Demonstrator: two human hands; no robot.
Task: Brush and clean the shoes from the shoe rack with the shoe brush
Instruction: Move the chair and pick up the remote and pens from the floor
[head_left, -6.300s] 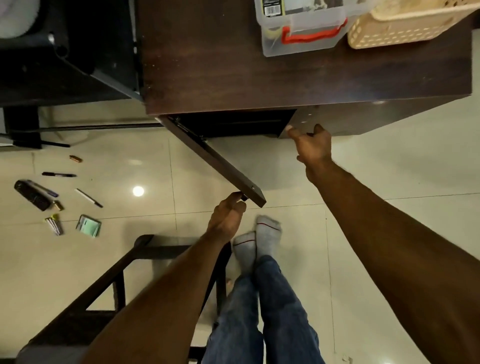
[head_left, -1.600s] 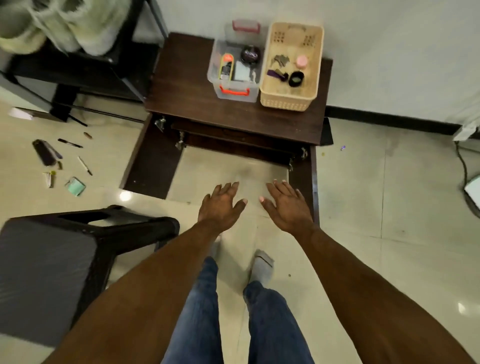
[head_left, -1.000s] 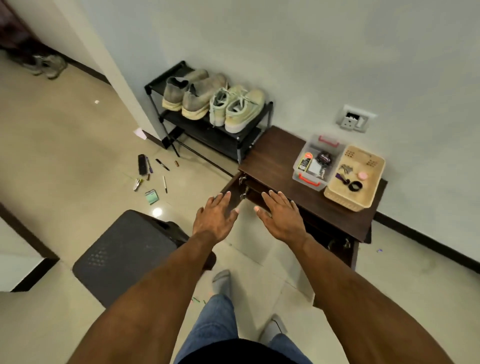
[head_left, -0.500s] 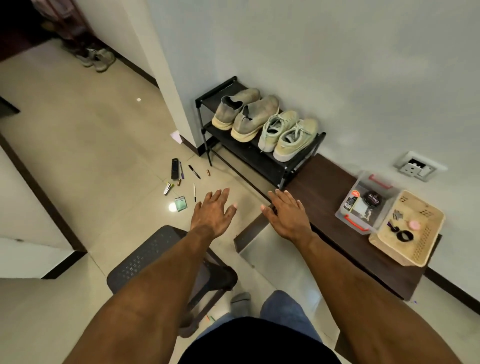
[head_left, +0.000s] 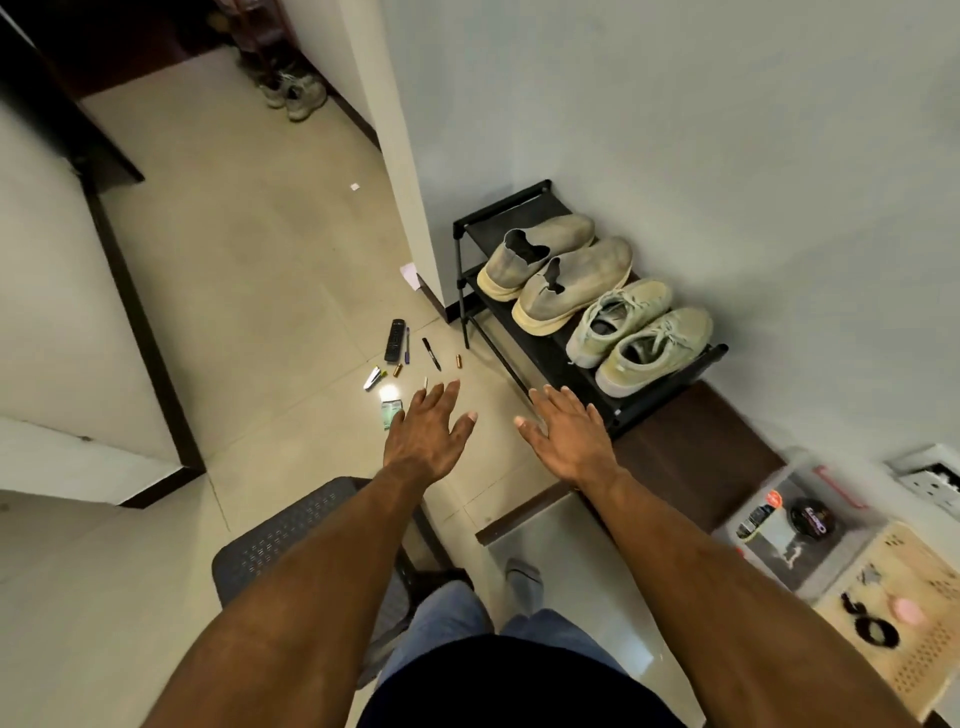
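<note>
Four shoes (head_left: 597, 301) stand in a row on the top shelf of the black shoe rack (head_left: 545, 353), against the wall. Both hands hover in front of it with fingers straight and hold nothing: left hand (head_left: 427, 434) over the floor, right hand (head_left: 569, 435) near the rack's corner. Pens and a remote (head_left: 395, 340) lie on the floor beside.

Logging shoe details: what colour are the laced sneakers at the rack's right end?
Pale mint green laced sneakers, light soles, on the black rack; head view.
</note>
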